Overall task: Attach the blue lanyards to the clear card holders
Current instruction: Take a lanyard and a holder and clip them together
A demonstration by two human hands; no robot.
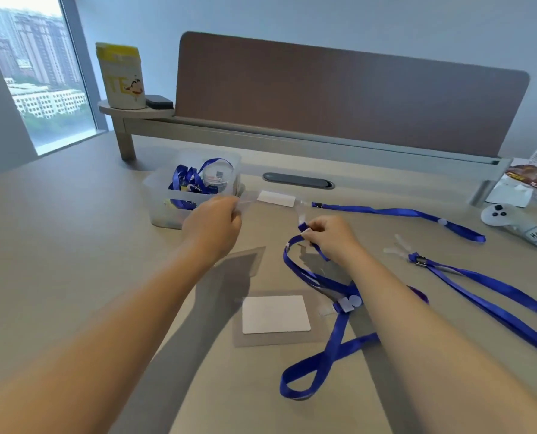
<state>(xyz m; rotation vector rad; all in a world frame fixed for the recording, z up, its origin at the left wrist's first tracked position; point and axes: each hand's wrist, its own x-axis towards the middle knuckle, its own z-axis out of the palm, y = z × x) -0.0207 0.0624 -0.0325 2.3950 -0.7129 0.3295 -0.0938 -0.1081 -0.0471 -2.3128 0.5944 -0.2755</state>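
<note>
My left hand [212,222] pinches the corner of a clear card holder [251,198] with a white card inside, lifted just above the desk. My right hand [330,236] grips the clip end of a blue lanyard [333,336], whose clear strap sticks up above the fingers; the ribbon loops down across the desk toward me. A second clear card holder [276,316] with a white card lies flat between my forearms. An empty-looking clear holder [248,261] lies under my left wrist. Two more blue lanyards [398,213] [492,292] lie to the right.
A translucent plastic bin [167,195] holding more blue lanyards stands at the back left. A white game controller [514,220] and packaged items [533,180] sit at the far right. A brown divider panel [339,98] and a raised shelf with a yellow-lidded tub [121,76] border the desk's far edge.
</note>
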